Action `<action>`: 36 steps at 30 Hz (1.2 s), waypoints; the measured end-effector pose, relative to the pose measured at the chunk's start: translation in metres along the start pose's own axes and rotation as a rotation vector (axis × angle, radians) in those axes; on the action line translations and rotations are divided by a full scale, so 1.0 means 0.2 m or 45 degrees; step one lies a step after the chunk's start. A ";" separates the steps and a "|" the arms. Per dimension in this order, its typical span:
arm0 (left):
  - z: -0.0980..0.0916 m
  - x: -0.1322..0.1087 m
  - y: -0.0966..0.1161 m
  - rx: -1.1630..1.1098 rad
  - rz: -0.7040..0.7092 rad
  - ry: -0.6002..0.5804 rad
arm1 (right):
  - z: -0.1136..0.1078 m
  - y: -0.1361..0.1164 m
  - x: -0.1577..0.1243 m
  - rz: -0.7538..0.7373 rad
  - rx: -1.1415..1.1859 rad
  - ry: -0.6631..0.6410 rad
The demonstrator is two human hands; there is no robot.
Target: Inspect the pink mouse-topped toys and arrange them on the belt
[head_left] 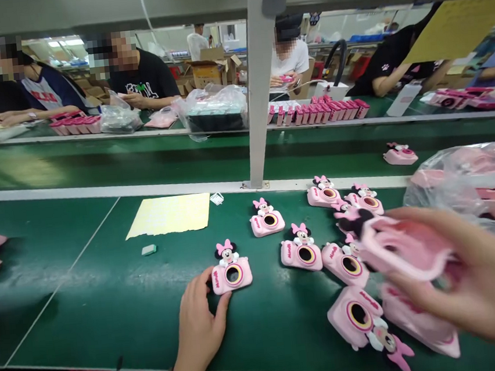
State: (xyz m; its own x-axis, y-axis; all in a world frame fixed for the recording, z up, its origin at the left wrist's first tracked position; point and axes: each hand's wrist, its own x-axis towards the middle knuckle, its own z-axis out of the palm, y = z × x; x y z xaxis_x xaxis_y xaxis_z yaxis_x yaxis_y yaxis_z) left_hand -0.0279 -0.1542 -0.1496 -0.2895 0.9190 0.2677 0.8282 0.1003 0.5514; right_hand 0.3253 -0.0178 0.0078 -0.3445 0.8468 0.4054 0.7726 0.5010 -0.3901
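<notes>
My left hand (202,312) grips the left side of a pink toy camera (232,275) with a mouse figure and bow on top; its lens side faces me. At the right my right hand (470,269), smeared by motion, holds a pink camera shell (404,246) with its hollow inside showing. Below and left of that shell lie several finished-looking toy cameras, among them one turned on its side (357,318) and one upright (303,254). Another pink piece (418,320) rests under my right hand, partly hidden.
A yellow paper sheet (169,214) and a small pale green block (148,250) lie on the green bench (124,314). A clear plastic bag (449,183) of pink shells stands at right. A metal post (255,85) rises mid-bench. Co-workers sit behind rows of pink parts (319,110).
</notes>
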 end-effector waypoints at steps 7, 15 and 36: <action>-0.06 -0.08 0.08 -0.156 0.025 0.300 | 0.71 -0.49 -0.10 -0.099 0.559 0.008; 0.09 -0.18 0.30 -0.277 0.259 -0.186 | 0.88 -0.48 -0.25 0.148 0.703 0.148; 0.14 -0.19 0.28 -0.356 0.172 -0.231 | 0.63 0.09 0.50 -0.453 -0.372 -0.745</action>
State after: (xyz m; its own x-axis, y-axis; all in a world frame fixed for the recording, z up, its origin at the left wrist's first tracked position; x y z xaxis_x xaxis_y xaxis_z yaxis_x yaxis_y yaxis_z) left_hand 0.0437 -0.1730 -0.1511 -0.0761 0.9721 0.2220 0.6825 -0.1116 0.7223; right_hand 0.2378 0.0980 -0.0636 -0.7652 0.6398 -0.0721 0.6434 0.7640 -0.0487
